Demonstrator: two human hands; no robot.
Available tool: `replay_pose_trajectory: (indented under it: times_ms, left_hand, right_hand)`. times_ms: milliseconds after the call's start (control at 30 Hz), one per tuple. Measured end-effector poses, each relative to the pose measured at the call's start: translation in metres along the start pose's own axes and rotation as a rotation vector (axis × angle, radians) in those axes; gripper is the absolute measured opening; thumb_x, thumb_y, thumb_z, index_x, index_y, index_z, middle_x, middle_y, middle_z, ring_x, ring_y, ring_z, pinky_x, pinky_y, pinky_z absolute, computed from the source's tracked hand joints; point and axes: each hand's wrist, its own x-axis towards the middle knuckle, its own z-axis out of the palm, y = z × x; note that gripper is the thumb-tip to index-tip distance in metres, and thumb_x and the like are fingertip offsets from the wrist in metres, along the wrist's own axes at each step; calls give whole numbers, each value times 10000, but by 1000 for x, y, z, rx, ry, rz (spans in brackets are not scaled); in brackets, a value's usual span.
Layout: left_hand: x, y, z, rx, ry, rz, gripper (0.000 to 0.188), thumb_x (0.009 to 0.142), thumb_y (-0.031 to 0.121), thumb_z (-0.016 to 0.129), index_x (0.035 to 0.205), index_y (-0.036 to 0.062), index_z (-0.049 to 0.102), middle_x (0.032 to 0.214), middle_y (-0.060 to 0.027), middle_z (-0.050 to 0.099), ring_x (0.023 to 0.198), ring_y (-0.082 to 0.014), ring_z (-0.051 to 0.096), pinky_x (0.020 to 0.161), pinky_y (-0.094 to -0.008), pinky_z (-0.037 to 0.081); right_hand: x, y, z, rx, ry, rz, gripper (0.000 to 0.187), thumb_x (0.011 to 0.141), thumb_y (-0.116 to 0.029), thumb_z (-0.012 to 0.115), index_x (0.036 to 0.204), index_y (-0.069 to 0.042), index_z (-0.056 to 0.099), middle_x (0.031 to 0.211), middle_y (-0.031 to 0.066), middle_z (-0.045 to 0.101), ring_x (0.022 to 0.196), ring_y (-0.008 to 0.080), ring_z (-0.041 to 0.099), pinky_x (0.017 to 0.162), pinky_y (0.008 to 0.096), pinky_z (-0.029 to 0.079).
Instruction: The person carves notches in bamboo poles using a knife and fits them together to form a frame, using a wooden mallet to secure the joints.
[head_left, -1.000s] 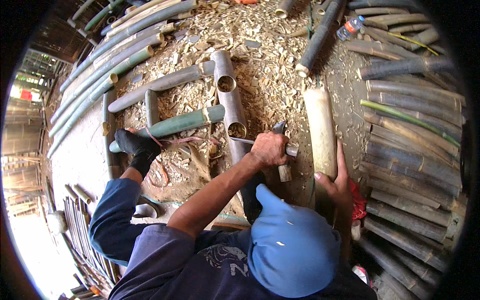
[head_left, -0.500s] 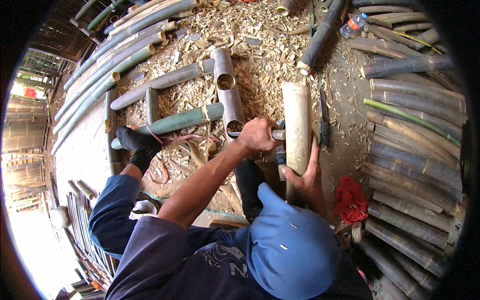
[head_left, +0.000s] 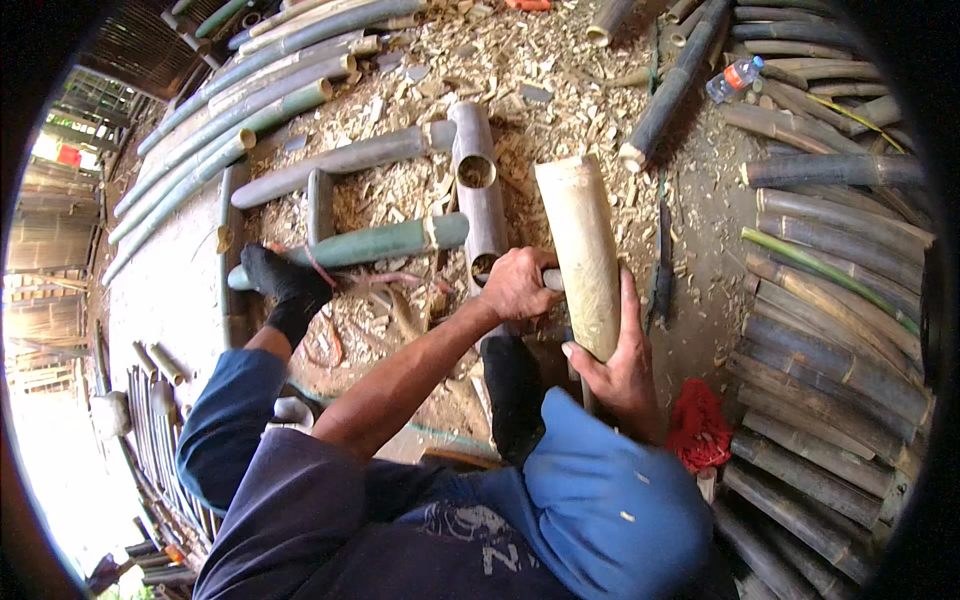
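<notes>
My left hand (head_left: 517, 284) is closed round a short grey rod (head_left: 553, 279), whose end meets the left side of a pale, club-like length of wood or bamboo (head_left: 582, 255); whether they touch is not plain. My right hand (head_left: 617, 362) grips the pale piece low down, thumb on its left and a finger along its right side. A narrow shaft shows below it. Just left of my left hand lies a grey bamboo pole (head_left: 478, 190) with round holes cut in it. A green bamboo pole (head_left: 390, 240) and a grey one (head_left: 345, 165) run leftward from it.
Chips (head_left: 545, 115) litter the ground. Bamboo lengths (head_left: 245, 75) lie at upper left, and stacked bamboo (head_left: 830, 360) lines the right. A dark, knife-like tool (head_left: 664, 265), a red cloth (head_left: 700, 425) and a plastic bottle (head_left: 735, 78) lie on the right. My left foot (head_left: 285, 285) rests by the green pole.
The view has shifted, so surroundings sit further right. The pale piece has tilted, its top moving left. Both hands keep their grips.
</notes>
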Motion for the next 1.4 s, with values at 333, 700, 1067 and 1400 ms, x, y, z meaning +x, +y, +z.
replay_pose_trajectory:
  times_ms: [333,700,1067,1400]
  left_hand:
    - [112,-67,-28,-420,-446,-65,388,918,428,733,1014,54,767,720,-32,643,661,-141,569,612,-332,455]
    - [94,-48,-22,-241,-360,206,252,940,260,708,1054,36,725,898,-76,748,769,-112,631,722,-342,528]
    - [10,9,-97,-663,611,-302,150,886,144,674,1009,66,706,793,-12,628,681,-104,531,583,-272,435]
    - [-30,56,-86,-206,277,160,333,671,24,776,988,120,757,1186,-89,576,1170,-293,522,1040,-458,415]
  right_hand:
    - [8,26,-25,177,239,101,1075,816,-168,774,1606,42,77,1611,274,260,1465,350,327,1211,433,260]
    - [70,13,-21,-125,-26,-18,1094,748,-83,774,1626,-41,123,1594,290,331,1469,388,376,1200,421,317]
    - [29,66,-3,-75,232,114,1079,758,-116,804,1610,-19,149,1557,276,363,1397,433,425,1173,474,350]
    - [-56,134,7,-789,170,354,975,815,-184,781,1598,-30,221,1493,281,439,1344,392,485,1109,478,419]
